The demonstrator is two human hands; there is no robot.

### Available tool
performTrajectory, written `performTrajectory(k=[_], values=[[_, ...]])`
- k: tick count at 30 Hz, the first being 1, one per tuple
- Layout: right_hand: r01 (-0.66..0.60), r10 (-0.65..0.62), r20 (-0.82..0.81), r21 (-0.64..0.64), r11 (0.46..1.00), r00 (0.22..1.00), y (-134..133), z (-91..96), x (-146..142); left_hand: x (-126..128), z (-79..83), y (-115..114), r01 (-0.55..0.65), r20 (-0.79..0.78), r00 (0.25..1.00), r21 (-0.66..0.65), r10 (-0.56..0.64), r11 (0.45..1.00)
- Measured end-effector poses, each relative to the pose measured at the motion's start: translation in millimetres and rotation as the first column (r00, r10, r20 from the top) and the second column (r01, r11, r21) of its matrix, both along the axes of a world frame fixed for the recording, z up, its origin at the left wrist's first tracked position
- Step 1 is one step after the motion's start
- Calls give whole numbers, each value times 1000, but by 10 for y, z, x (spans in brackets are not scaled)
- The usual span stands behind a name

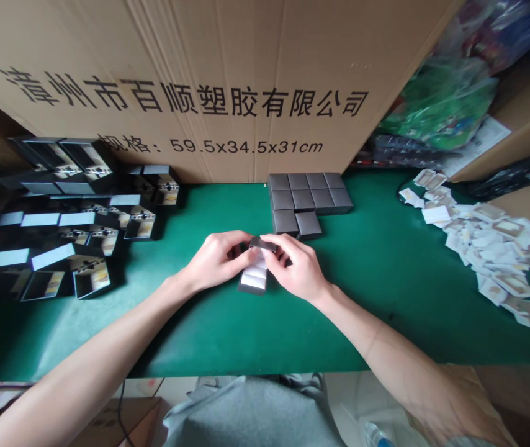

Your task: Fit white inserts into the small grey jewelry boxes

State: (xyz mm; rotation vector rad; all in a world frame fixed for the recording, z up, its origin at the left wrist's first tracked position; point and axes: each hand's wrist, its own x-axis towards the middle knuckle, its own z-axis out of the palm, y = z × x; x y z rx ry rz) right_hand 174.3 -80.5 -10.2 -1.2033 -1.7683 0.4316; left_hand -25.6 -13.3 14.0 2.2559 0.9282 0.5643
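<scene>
Between my two hands is a small dark hinged box [253, 277] with a white lining, its lid raised, resting at the middle of the green table. My left hand [221, 259] grips the lid from the left, thumb toward the lining. From the right, my right hand [296, 264] holds the lid's other side with its fingers curled. Just beyond my hands sits a block of closed dark boxes [310, 194] set side by side. Part of the held lid is covered by my fingers.
Several open dark boxes [92, 273] stand in stacked rows at the left. A heap of white inserts [493, 242] lies at the right. The large cardboard carton [228, 49] walls off the back. Plastic bags [451, 102] fill the back right, and the table [265, 341] ends near my lap.
</scene>
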Motion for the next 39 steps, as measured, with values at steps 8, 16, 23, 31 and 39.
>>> performTrajectory(k=[8, 16, 23, 31, 39], values=[[9, -9, 6, 5, 1000, 1000, 3, -17, -1, 7, -56, -20, 13, 28, 999, 127, -17, 992], [17, -17, 15, -8, 1000, 1000, 12, -21, -6, 29, -72, -43, 7, 30, 999, 158, -12, 987], [-25, 41, 82, -180, 983, 996, 20, -10, -6, 32, -55, -41, 2, 52, 999, 119, -9, 993], [-65, 80, 71, -191, 979, 994, 15, -1, 4, 30, -40, -52, -27, 76, 997, 122, 18, 992], [-67, 82, 71, -195, 979, 994, 10, -6, 12, 25, -56, -52, 6, 61, 998, 139, -14, 990]])
